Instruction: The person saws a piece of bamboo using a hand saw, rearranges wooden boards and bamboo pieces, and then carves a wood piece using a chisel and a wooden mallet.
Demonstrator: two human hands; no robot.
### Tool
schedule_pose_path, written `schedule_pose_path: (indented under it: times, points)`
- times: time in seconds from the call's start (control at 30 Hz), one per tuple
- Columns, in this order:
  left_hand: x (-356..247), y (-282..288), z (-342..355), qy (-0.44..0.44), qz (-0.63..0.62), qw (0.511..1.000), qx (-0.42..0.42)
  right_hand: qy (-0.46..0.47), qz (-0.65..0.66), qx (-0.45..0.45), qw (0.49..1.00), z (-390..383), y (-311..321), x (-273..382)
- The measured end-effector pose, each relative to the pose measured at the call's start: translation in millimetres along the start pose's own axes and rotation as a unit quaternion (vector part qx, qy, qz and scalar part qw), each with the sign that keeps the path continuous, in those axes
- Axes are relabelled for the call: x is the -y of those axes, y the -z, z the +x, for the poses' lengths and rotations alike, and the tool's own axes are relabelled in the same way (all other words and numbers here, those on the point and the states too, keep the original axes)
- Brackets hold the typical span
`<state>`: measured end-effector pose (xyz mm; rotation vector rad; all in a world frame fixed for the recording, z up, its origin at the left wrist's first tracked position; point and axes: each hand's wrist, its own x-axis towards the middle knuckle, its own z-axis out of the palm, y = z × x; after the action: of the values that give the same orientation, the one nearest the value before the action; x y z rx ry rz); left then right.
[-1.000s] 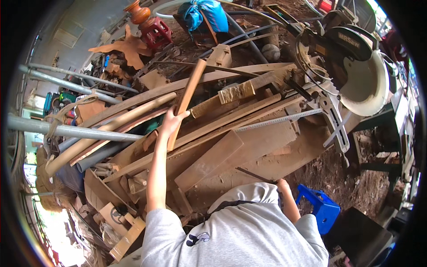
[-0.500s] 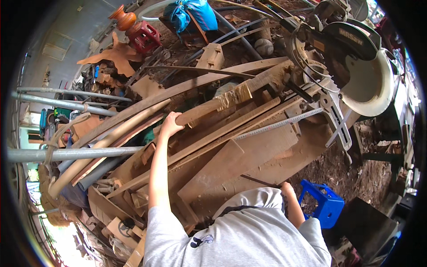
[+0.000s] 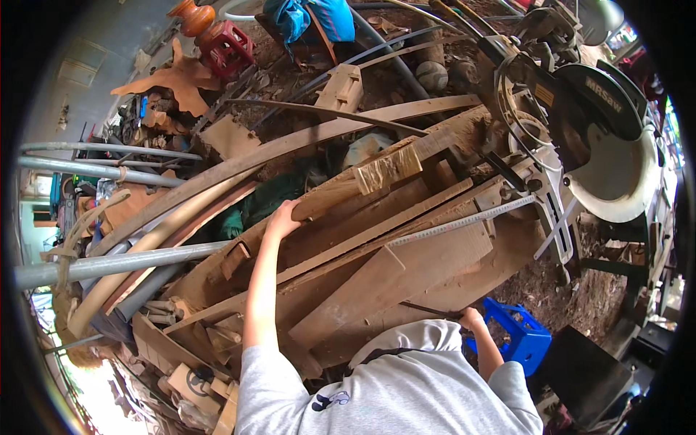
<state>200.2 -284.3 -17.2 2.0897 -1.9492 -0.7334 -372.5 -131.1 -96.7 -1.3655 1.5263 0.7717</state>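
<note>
My left hand (image 3: 283,219) reaches forward and grips the upper edge of a long, dusty wooden plank (image 3: 330,194), its fingers curled over the far side. Brown tape (image 3: 388,171) wraps part of that plank. Low on the right, my right hand (image 3: 473,320) is closed around one end of a thin dark bar (image 3: 429,309). The bar lies across the near side of the wooden bench. Between my hands are a narrow wooden strip (image 3: 377,235), a measuring tape strip (image 3: 464,219) fixed along the bench, and a flat tapered board (image 3: 391,279).
A miter saw (image 3: 605,138) stands at the right end of the bench. A blue plastic stool (image 3: 523,338) is beside my right hand. Metal pipes (image 3: 123,265) jut in from the left. Long curved wood (image 3: 290,145) and a red stool (image 3: 226,51) lie beyond.
The view has shifted slightly. My left hand has slid a little nearer along the plank's edge, and more green cloth shows beyond it. My right hand still holds the bar.
</note>
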Motion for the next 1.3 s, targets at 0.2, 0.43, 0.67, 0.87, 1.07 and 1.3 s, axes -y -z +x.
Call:
schedule_pose_path:
  times: [0.2, 0.43, 0.67, 0.87, 1.07, 1.3]
  points:
    - [-15, -13, 13, 0.029, 0.118, 0.992, 0.039, 0.002, -0.004, -0.007, 1.000, 14, -4, -2]
    - [-35, -14, 24, 0.078, 0.182, 0.977, 0.082, 0.016, -0.002, -0.052, 0.998, 7, -14, -1]
    - [-43, -16, 22, 0.092, 0.173, 0.977, 0.087, 0.004, 0.008, -0.025, 1.000, -2, -4, 9]
    - [-46, -16, 34, 0.109, 0.215, 0.964, 0.111, 0.033, -0.001, -0.021, 0.999, 11, -3, 0]
    - [-87, -26, 52, 0.126, 0.240, 0.959, 0.080, 0.007, 0.010, -0.012, 1.000, 12, -8, -5]
    - [-156, -81, 120, -0.069, 0.322, 0.944, 0.020, 0.022, 0.018, -0.056, 0.998, -1, -2, -7]
